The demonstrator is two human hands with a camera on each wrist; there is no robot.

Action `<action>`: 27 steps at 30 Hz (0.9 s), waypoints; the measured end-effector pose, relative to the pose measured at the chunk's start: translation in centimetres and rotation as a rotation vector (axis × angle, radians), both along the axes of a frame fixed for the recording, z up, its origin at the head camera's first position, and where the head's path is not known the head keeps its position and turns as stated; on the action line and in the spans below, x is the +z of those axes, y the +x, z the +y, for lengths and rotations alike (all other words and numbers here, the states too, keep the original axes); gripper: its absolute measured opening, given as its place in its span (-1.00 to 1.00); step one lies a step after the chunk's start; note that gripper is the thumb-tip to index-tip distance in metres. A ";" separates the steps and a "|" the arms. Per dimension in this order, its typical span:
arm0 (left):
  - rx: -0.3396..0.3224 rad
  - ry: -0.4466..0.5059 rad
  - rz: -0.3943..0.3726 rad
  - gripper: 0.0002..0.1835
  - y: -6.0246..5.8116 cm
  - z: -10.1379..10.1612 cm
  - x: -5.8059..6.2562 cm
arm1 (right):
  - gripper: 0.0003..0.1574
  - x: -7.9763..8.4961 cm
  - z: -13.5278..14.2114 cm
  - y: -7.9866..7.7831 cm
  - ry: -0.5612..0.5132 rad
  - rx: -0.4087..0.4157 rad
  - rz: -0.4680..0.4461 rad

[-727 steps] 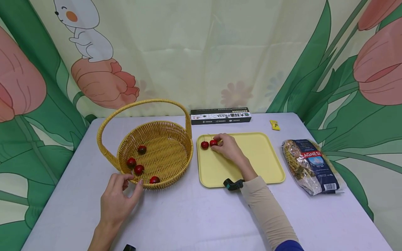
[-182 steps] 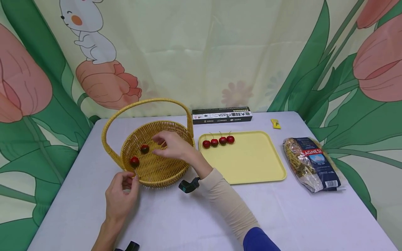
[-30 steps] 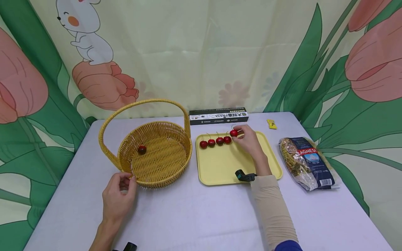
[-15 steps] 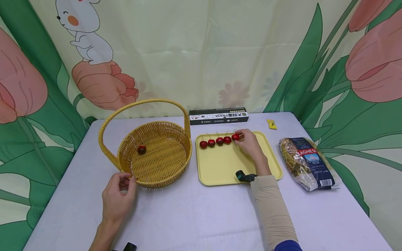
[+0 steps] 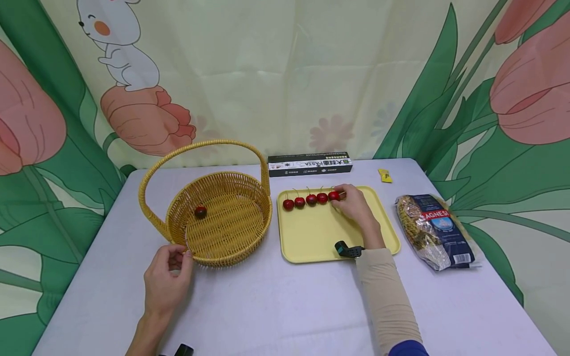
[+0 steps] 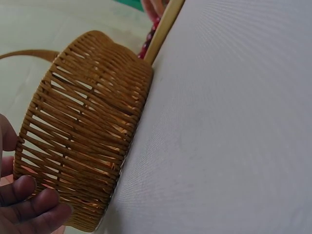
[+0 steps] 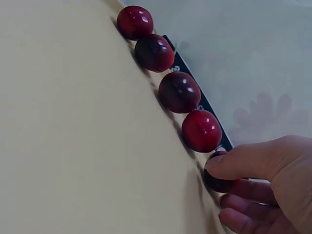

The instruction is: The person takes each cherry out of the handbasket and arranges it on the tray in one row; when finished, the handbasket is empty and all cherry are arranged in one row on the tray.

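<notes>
My right hand [image 5: 355,205] pinches a cherry [image 5: 333,196] between thumb and fingers at the right end of a row of cherries. The row runs along the back of the yellow tray [image 5: 311,242]; in the right wrist view the thumb lies over the held cherry [image 7: 222,178]. With my left hand [image 5: 166,277] I grip the near left rim of the wicker basket [image 5: 227,217]. One dark red cherry [image 5: 200,212] lies inside it on the left. The left wrist view shows the left fingers [image 6: 41,207] against the woven basket wall [image 6: 83,126].
Behind the tray lies a black pasta box [image 5: 310,164]. A small yellow packet [image 5: 385,176] is at the back right, with a bag of pasta [image 5: 438,232] on the tray's right. The basket's tall handle [image 5: 202,144] arches over its back left side.
Over the last second my right hand lowers the cherry to the row's end on the tray. Earlier, more cherries were in the basket and fewer on the tray. The left hand stays at the rim.
</notes>
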State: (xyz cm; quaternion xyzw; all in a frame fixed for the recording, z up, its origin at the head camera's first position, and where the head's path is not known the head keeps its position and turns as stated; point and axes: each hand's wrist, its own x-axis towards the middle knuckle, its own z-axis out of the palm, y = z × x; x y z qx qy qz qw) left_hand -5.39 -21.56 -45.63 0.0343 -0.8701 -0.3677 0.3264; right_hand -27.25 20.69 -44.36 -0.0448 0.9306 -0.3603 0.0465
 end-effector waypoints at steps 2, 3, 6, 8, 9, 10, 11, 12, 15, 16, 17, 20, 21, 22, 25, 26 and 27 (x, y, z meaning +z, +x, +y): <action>0.001 0.000 -0.001 -0.85 0.0 0.0 0.0 | -0.36 0.1 0.1 0.0 0.000 0.000 -0.001; 0.002 0.000 -0.003 -0.85 0.0 0.0 0.0 | -0.36 0.1 0.2 0.0 -0.001 -0.003 -0.002; 0.007 -0.002 -0.008 -0.85 0.0 0.0 0.0 | -0.35 0.4 0.3 0.0 -0.003 -0.009 0.006; 0.010 -0.005 -0.011 -0.84 0.0 0.1 0.0 | -0.35 0.7 0.4 0.1 -0.009 -0.016 0.015; 0.011 -0.006 -0.012 -0.84 0.0 0.1 0.0 | -0.35 0.9 0.4 0.1 -0.012 -0.019 0.019; 0.011 -0.007 -0.012 -0.84 0.0 0.1 0.0 | -0.35 1.1 0.4 0.2 -0.018 -0.020 0.025; 0.011 -0.008 -0.011 -0.84 0.0 0.1 0.0 | -0.35 1.3 0.3 0.3 -0.020 -0.017 0.035; 0.010 -0.010 -0.009 -0.84 0.0 0.1 0.0 | -0.35 1.5 0.3 0.3 -0.026 -0.017 0.044; 0.008 -0.012 -0.004 -0.84 -0.1 0.0 0.0 | -0.36 2.1 0.0 0.5 -0.042 -0.007 0.084; 0.006 -0.011 -0.002 -0.84 -0.1 0.0 0.0 | -0.36 2.3 -0.1 0.6 -0.049 -0.002 0.102; 0.004 -0.011 0.000 -0.84 -0.1 0.0 0.0 | -0.36 2.5 -0.3 0.7 -0.055 0.002 0.120; 0.001 -0.007 -0.001 -0.84 -0.1 0.0 0.0 | -0.36 3.3 -0.9 1.2 -0.076 0.007 0.163; 0.000 -0.007 -0.003 -0.84 -0.1 0.0 0.0 | -0.36 3.5 -1.1 1.3 -0.084 0.008 0.173; 0.000 -0.008 -0.005 -0.84 -0.1 0.0 -0.1 | -0.36 3.8 -1.4 1.5 -0.091 0.012 0.182; 0.003 -0.010 -0.011 -0.83 -0.1 0.0 -0.1 | -0.36 4.4 -2.3 1.9 -0.107 0.032 0.205; 0.005 -0.012 -0.012 -0.83 -0.1 0.0 -0.1 | -0.36 4.7 -2.6 2.0 -0.113 0.042 0.212; 0.006 -0.014 -0.013 -0.83 -0.1 0.0 0.0 | -0.36 4.9 -2.9 2.2 -0.122 0.051 0.221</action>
